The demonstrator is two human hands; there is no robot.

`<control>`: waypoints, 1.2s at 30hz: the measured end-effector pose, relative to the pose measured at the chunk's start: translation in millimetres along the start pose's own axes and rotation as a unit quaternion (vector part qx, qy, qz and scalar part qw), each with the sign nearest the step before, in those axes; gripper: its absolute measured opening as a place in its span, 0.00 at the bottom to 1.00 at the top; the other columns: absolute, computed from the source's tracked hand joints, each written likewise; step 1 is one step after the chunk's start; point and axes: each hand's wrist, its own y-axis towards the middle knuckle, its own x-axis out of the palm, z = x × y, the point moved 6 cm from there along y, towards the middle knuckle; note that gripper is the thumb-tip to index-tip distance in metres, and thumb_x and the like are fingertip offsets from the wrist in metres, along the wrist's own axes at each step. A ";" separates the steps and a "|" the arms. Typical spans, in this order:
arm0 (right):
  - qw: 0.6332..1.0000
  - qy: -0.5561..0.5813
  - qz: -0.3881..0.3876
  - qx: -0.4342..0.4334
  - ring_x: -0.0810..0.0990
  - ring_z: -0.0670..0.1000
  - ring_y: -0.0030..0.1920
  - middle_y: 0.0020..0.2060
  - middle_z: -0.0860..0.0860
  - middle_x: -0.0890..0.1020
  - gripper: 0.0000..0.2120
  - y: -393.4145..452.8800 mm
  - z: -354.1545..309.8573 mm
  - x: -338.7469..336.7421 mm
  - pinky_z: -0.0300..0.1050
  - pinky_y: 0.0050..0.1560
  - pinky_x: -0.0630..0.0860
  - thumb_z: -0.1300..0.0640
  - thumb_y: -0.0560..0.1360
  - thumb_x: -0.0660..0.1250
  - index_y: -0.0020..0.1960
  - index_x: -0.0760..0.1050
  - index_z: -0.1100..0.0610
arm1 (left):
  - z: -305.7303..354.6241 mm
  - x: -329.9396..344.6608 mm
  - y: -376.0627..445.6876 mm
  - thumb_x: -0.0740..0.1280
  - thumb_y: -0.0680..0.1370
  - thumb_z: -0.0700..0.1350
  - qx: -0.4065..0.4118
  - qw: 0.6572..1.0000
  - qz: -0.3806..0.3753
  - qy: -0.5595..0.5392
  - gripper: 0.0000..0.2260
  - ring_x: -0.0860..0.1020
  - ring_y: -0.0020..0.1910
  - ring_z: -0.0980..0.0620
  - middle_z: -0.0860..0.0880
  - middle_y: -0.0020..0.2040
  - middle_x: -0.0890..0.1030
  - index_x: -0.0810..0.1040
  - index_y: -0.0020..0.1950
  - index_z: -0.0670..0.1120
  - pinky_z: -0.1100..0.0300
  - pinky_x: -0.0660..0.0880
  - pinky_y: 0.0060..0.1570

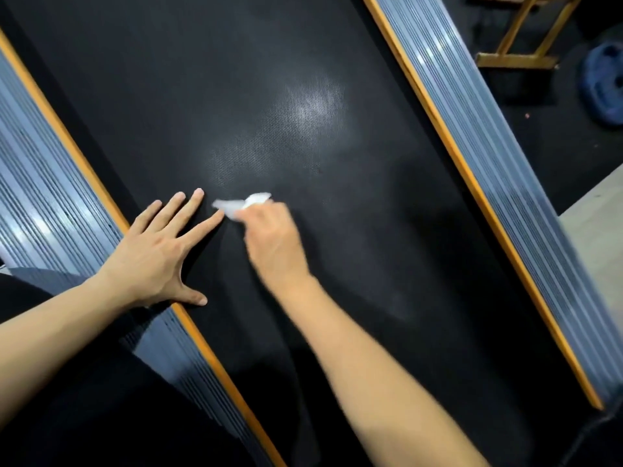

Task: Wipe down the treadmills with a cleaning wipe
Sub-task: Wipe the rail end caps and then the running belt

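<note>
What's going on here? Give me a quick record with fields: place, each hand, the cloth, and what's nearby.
place: black treadmill belt between grey side rails with orange edges
left hand: fingers spread flat, resting on the belt
right hand: holds a white wipe against the belt, blurred
nearby: blue weight plate and yellow frame on the dark floor

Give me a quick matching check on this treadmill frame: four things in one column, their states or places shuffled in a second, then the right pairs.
1. left hand
2. right hand
3. wipe
4. weight plate

A. white, crumpled, on the belt
B. blue, on the floor beyond the right side rail
C. flat, fingers spread, on the belt edge
D. curled round the wipe

Pairs: 1-C, 2-D, 3-A, 4-B
</note>
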 end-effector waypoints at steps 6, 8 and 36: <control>0.997 -0.067 -0.022 -0.042 0.78 0.54 0.45 0.48 0.53 0.82 0.12 12.0 47.3 -26.0 0.48 0.50 0.72 0.56 0.82 0.63 0.61 0.81 0.52 | -2.7 -1.0 0.3 0.74 0.56 0.77 -0.006 1.000 -0.007 -0.022 0.67 0.44 0.82 0.44 0.47 0.84 0.41 0.41 0.84 0.57 0.44 0.48 0.80; 0.990 -0.133 0.029 0.035 0.79 0.53 0.43 0.46 0.52 0.83 0.12 39.1 122.8 -71.0 0.46 0.46 0.70 0.54 0.80 0.65 0.62 0.82 0.51 | -3.7 -0.4 1.3 0.74 0.56 0.76 -0.011 0.999 -0.017 -0.025 0.67 0.44 0.82 0.44 0.47 0.84 0.41 0.41 0.84 0.56 0.44 0.47 0.81; 0.973 -0.150 0.111 0.139 0.76 0.61 0.43 0.47 0.59 0.81 0.14 12.7 86.1 -49.0 0.51 0.48 0.68 0.69 0.76 0.61 0.59 0.78 0.60 | -47.5 -23.7 -4.8 0.76 0.72 0.50 -0.059 0.997 0.028 -0.052 0.46 0.54 0.82 0.43 0.44 0.84 0.51 0.54 0.84 0.51 0.47 0.48 0.81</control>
